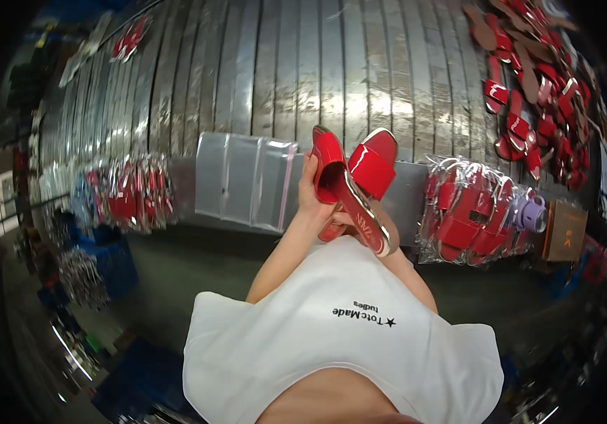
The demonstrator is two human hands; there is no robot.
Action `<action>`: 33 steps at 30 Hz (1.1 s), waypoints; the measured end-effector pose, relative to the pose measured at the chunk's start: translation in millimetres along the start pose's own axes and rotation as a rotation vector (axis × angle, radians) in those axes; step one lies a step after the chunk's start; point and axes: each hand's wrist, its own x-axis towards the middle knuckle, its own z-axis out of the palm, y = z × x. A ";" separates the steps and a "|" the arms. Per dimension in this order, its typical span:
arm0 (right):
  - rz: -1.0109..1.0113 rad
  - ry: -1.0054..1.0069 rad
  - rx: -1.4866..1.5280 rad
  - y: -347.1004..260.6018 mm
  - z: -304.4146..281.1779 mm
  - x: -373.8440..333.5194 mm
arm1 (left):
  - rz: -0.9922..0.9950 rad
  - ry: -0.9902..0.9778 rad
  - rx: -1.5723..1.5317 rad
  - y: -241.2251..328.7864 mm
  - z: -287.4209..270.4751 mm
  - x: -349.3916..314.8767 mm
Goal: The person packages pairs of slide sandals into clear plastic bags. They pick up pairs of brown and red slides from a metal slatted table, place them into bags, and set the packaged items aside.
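Observation:
Two red slide sandals are held up in front of my white shirt, one crossing over the other. My left hand point(309, 185) is closed round the side of the nearer red slide sandal point(329, 166), beside its glossy strap. That sandal's heel points down and to the right. The other red slide sandal point(374, 169) passes behind it, toe up and to the right. My right hand point(344, 218) is largely hidden behind the pair; its visible fingers are curled at the lower part of the sandals.
Clear plastic bags point(240, 180) lie flat on the grey ledge at left. Bagged red sandals point(469, 212) sit right, beside a lilac cup point(529, 213) and brown box point(564, 230). More bagged sandals point(134, 194) lie far left. Loose sandals point(543, 106) are heaped on the slatted metal surface point(296, 71).

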 end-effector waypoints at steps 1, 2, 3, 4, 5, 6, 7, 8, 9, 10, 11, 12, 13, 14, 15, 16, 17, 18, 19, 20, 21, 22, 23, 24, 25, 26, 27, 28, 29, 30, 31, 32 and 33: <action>0.104 0.047 0.252 21.6 9.6 0.3 | 0.039 -0.096 0.140 14.6 -2.2 -4.2; 0.581 0.003 0.860 86.4 1.0 4.0 | 0.067 -0.189 0.287 37.2 -0.6 -8.9; 0.481 0.081 0.723 76.5 -18.4 4.1 | 0.124 -0.265 0.431 63.8 -5.7 -14.7; 0.373 0.172 0.585 53.1 -32.0 5.7 | 0.163 -0.149 0.704 84.7 -6.2 -17.9; 0.340 0.186 0.460 43.5 -25.1 11.1 | 0.365 -0.080 1.024 91.2 -27.8 -8.7; 0.305 0.196 0.338 37.1 -13.5 18.0 | 0.568 0.005 1.345 94.1 -54.2 -1.2; 0.264 0.207 0.214 33.0 -3.3 26.5 | 0.664 0.084 1.346 83.9 -61.1 1.2; 0.153 0.158 -0.092 31.3 8.2 33.3 | 0.705 0.185 1.392 73.4 -63.6 -0.3; 0.147 0.189 -0.079 29.2 19.3 42.7 | 0.633 0.203 1.165 65.1 -64.9 -0.1; 0.148 0.221 -0.068 29.2 26.7 47.3 | 0.556 0.219 0.936 60.3 -66.0 -2.4; 0.131 0.227 -0.043 27.6 30.4 46.8 | 0.540 0.170 0.670 63.7 -67.8 -3.1; 0.115 0.234 -0.017 24.5 32.6 46.0 | 0.286 0.050 0.440 82.3 -75.1 -13.1; 0.099 0.240 0.008 22.7 36.0 44.6 | 0.472 0.007 0.755 101.6 -97.0 -7.6; 0.095 0.188 -0.097 28.9 37.0 42.7 | 0.655 -0.034 1.072 118.3 -126.4 0.9; 0.090 0.144 -0.202 41.6 31.5 43.5 | 0.809 -0.069 1.485 129.5 -148.1 3.4; 0.079 0.099 -0.308 54.1 26.2 48.7 | 0.960 -0.109 1.902 138.7 -165.9 6.7; 0.121 0.131 -0.580 62.2 27.4 55.7 | 1.091 -0.150 2.323 140.8 -174.6 4.8; 0.207 0.133 -0.656 70.4 27.0 51.4 | 0.990 -0.022 2.084 136.3 -182.0 5.6; 0.286 0.136 -0.729 65.2 32.2 52.6 | 0.894 0.092 1.845 133.4 -178.1 8.1; 0.365 0.138 -0.802 59.3 37.6 53.5 | 0.797 0.195 1.603 132.7 -174.6 9.0; 0.353 0.178 -0.770 54.1 43.2 49.2 | 0.638 0.382 1.386 142.9 -171.6 9.3; 0.342 0.184 -0.688 55.2 49.5 42.6 | 0.761 0.307 1.461 151.9 -164.6 4.8; 0.324 0.192 -0.605 56.6 56.2 39.3 | 0.891 0.225 1.532 163.3 -156.3 1.8; 0.305 0.199 -0.523 58.9 63.2 37.1 | 1.022 0.140 1.599 171.9 -147.6 -1.0; 0.205 0.141 -0.439 64.3 73.2 35.1 | 1.173 -0.088 1.771 178.7 -132.2 -7.1; 0.202 0.054 -0.418 56.0 82.0 37.7 | 1.046 -0.191 1.833 183.9 -117.5 -16.2; 0.197 -0.030 -0.397 41.2 87.9 43.9 | 0.915 -0.297 1.886 185.7 -102.3 -28.4; 0.189 -0.119 -0.375 32.4 93.3 50.0 | 0.783 -0.394 1.934 186.4 -89.7 -41.6; 0.179 -0.042 -0.432 37.9 99.9 56.4 | 0.620 -0.333 1.820 184.2 -79.9 -50.1; 0.170 0.027 -0.381 41.3 100.4 61.4 | 0.694 -0.361 1.876 180.8 -72.5 -47.8; 0.164 0.093 -0.332 40.3 102.7 64.9 | 0.767 -0.386 1.929 173.4 -66.7 -44.8; 0.156 0.160 -0.282 38.5 103.3 70.7 | 0.924 -0.506 1.988 151.2 -54.8 -45.2; 0.050 0.171 -0.256 40.4 98.0 76.7 | 0.808 -0.689 1.930 128.0 -43.0 -50.6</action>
